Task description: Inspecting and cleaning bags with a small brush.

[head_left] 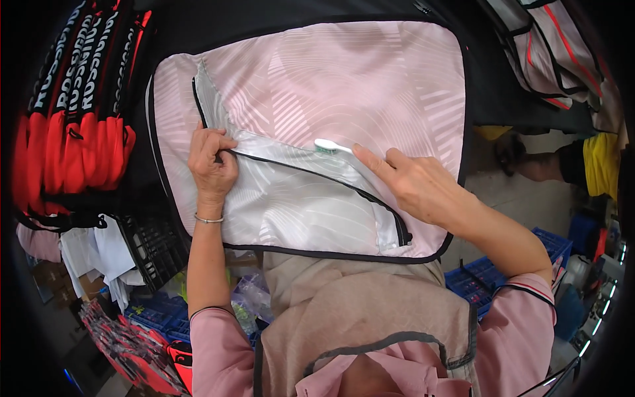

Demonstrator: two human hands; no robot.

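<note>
A pink patterned fabric panel (370,73) with black bound edges lies spread in front of me. A long black zipper (311,172) curves across it, its opening showing a pale silvery lining (264,145). Near the zipper's upper left bend, my left hand (213,162) is closed with bent fingers, pinching the fabric at the zipper edge. A white toothbrush (334,146) is gripped in my right hand (413,182), its greenish bristles turned down against the lining just above the zipper. The zipper's lower right end lies below my right hand.
Red and black strap-like pieces (79,145) hang in a bunch at the left. More pink and grey bag pieces (549,49) rest at the upper right. Blue plastic crates (469,281) and a black crate (153,245) stand below table level. Another person's arm (539,165) shows at the right.
</note>
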